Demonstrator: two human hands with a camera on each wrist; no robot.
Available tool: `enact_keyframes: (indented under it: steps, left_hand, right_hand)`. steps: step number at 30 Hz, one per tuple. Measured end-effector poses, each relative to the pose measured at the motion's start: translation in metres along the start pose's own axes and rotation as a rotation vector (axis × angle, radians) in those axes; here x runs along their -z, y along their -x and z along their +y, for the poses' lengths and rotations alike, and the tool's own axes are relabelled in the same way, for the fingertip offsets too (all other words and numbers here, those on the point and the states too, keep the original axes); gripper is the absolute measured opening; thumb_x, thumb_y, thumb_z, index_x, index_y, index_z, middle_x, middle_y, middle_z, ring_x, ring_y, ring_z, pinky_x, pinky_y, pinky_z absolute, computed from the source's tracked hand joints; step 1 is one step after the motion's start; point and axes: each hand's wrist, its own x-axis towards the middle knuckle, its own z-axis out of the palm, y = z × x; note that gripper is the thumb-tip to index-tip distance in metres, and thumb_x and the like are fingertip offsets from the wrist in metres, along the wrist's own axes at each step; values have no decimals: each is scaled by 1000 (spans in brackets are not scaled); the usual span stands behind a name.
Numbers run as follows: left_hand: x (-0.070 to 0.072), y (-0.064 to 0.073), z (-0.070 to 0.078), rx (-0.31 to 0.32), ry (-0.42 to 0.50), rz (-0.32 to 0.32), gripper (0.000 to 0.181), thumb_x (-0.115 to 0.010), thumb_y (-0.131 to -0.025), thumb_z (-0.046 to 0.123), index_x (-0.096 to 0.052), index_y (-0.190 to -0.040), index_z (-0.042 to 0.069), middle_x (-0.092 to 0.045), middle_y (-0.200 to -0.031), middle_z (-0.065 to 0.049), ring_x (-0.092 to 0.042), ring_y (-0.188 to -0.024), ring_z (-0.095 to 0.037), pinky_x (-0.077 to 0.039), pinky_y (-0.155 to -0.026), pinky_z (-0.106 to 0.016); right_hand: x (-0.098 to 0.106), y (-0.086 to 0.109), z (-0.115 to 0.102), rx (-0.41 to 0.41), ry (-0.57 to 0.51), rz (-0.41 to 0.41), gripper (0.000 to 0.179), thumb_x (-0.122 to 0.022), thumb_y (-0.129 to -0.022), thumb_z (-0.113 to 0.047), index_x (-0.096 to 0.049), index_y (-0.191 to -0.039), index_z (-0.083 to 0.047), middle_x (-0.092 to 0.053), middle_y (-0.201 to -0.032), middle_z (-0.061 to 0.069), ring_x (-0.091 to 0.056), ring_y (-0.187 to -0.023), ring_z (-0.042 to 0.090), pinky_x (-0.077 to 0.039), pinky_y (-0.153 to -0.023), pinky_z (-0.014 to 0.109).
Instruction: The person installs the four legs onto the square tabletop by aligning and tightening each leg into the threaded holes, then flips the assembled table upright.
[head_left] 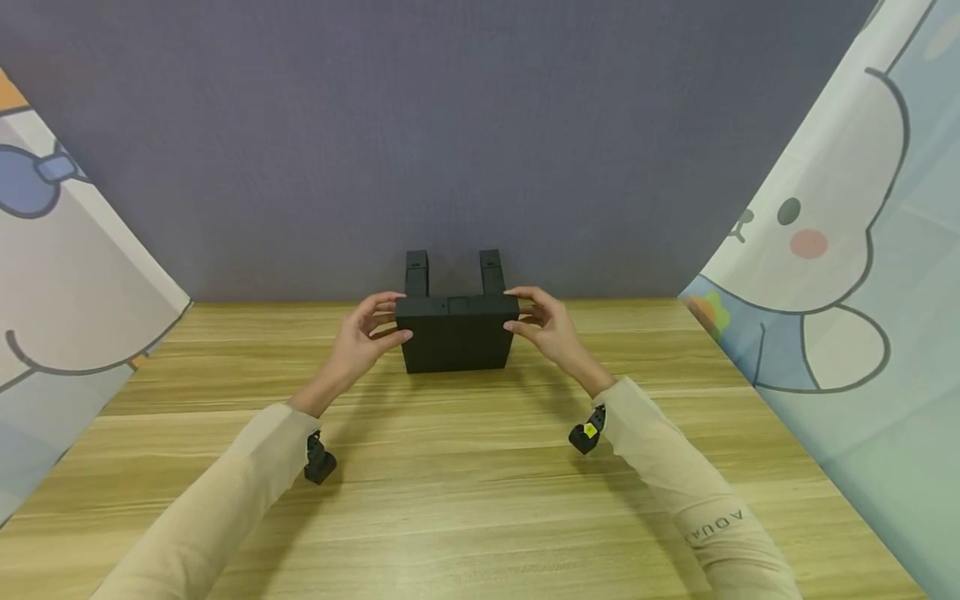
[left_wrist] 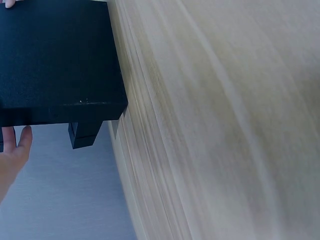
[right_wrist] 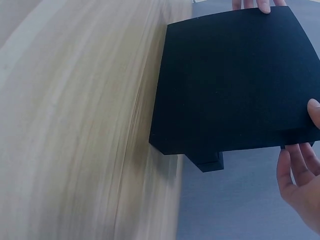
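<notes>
A black rectangular box (head_left: 457, 342) is held between two hands near the back of the table, its broad face toward me. My left hand (head_left: 362, 337) grips the upper left side, thumb on the front face and fingers at the edge. On the opposite side my right hand (head_left: 549, 327) grips it the same way. Behind the box rise two narrow black blocks (head_left: 417, 272), one toward each end. In the right wrist view the box's broad face (right_wrist: 230, 85) shows plain, with its lower edge close over the wood.
The wood-grain table (head_left: 450, 483) ends at a grey fabric panel (head_left: 450, 150) right behind the blocks. Cartoon-printed sheets (head_left: 825, 208) flank it left and right. A small black camera (head_left: 321, 460) hangs at the left wrist, another black camera (head_left: 585, 435) at the right.
</notes>
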Motion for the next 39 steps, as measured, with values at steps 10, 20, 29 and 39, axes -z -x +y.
enact_keyframes:
  steps: [10, 20, 29, 39]
  left_hand:
    - [2, 0, 0, -13, -36, 3, 52, -69, -81, 9, -49, -129, 12, -47, -116, -4, -52, -109, -21, -47, -91, -38]
    - [3, 0, 1, 35, -48, -20, 53, -69, -82, 15, -48, -130, 15, -47, -117, -5, -54, -109, -25, -52, -77, -26]
    - [4, 0, 0, 52, -40, -33, 54, -69, -82, 16, -47, -131, 16, -46, -119, -6, -53, -111, -27, -52, -79, -26]
    - [3, 2, 21, 110, -45, -51, 55, -64, -85, 8, -42, -135, 8, -43, -125, -14, -48, -117, -34, -50, -84, -38]
  right_hand:
    - [-1, -3, -13, -47, -26, -16, 41, -61, -84, 3, -50, -123, 4, -47, -128, 20, -54, -106, 32, -47, -86, 42]
    - [1, -3, -15, -147, -15, -36, 43, -62, -85, -1, -50, -126, 0, -44, -130, 18, -50, -111, 39, -47, -87, 44]
    - [4, -5, -4, -173, -16, -34, 43, -66, -84, -10, -52, -125, -10, -46, -131, 10, -54, -108, 35, -50, -84, 40]
    - [4, -6, 2, -185, -45, -34, 46, -66, -85, -12, -51, -128, -11, -44, -132, 11, -52, -110, 35, -49, -85, 40]
